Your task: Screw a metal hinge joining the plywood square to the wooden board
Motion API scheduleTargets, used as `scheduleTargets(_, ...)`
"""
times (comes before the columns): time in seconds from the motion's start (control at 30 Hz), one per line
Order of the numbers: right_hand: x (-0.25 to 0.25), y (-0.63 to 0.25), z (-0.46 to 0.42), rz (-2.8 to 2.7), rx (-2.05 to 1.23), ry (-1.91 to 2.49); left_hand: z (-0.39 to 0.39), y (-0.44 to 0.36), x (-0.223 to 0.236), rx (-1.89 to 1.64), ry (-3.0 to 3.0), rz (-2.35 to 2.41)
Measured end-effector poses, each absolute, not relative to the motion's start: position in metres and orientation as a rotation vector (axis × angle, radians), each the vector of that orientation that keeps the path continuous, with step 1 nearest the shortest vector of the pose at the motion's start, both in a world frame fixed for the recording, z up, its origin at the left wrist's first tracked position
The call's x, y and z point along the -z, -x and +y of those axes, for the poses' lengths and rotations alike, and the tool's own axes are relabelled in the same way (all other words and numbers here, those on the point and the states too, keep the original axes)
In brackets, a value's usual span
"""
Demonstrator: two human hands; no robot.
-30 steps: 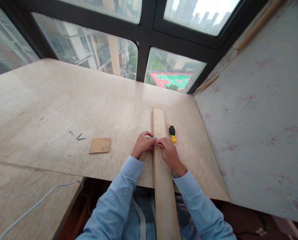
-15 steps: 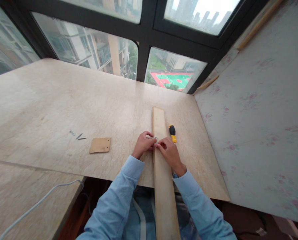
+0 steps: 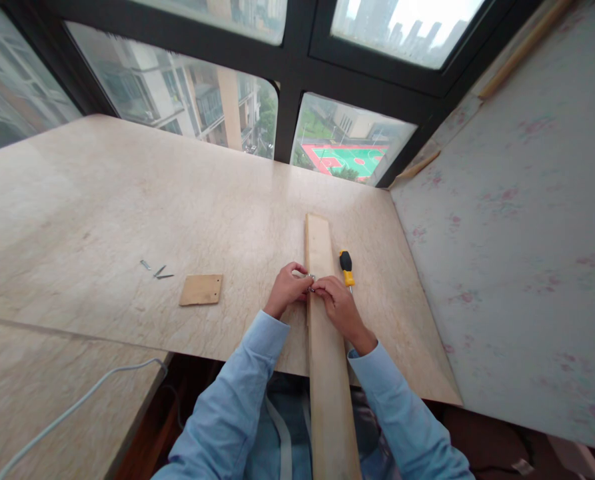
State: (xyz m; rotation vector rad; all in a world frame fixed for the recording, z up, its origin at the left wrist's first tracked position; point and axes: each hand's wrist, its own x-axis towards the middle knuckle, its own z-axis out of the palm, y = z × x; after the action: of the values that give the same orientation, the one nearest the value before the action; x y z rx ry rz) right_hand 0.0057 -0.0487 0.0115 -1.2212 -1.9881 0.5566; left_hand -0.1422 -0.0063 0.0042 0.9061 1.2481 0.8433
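Two bare hands met over a long wooden board [image 3: 328, 373], which lay on the pale stone-patterned counter [image 3: 217, 213] just left of a screwdriver [image 3: 346, 267]. It was straw-coloured, flat and narrow, with a smooth upper face and a squared far end. Its left side showed a darker, rougher line along the edge. The far part rested on the counter; the near part ran out past the counter's front edge, between the person's blue sleeves [image 3: 254, 363].

At the board's left edge sat a small metal piece [image 3: 312, 277], silvery and shiny, mostly covered by fingers, so its full shape could not be made out. The left hand [image 3: 288, 290] pinched it from the left, thumb and fingers closed about it. The right hand [image 3: 341, 303] reached across the board's top, thumb and forefinger drawn together at the metal's near end; whether they gripped it too, I could not tell.

The screwdriver had a black and yellow handle, its shaft pointing toward the person. Well to the left lay a thin brown wooden plate [image 3: 200, 290] with two small dark holes near its right side, and beyond it a few slim grey metal bits [image 3: 160, 272].
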Motion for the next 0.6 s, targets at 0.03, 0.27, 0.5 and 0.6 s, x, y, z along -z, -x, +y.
scheduleTargets(0.03, -0.0115, -0.0058, -0.0492, -1.977, -0.573, 1.246, -0.0061, 0.1423, -0.0033, -0.844, -0.910, 1.247)
scheduleTargets(0.27, -0.0101, -0.0041, -0.0471, -1.881, -0.528, 1.508, -0.0059, 0.1423, -0.0006, -0.847, -0.965, 1.279)
scheduleTargets(0.5, -0.0133, -0.0032, -0.0443, -1.986, -0.514, 1.361, -0.0058, 0.1423, -0.0021, -0.843, -0.919, 1.250)
scheduleTargets(0.6, -0.0098, -0.0050, -0.0457, -1.975, -0.534, 1.279, -0.0054, 0.1421, -0.0026, -0.842, -0.917, 1.255)
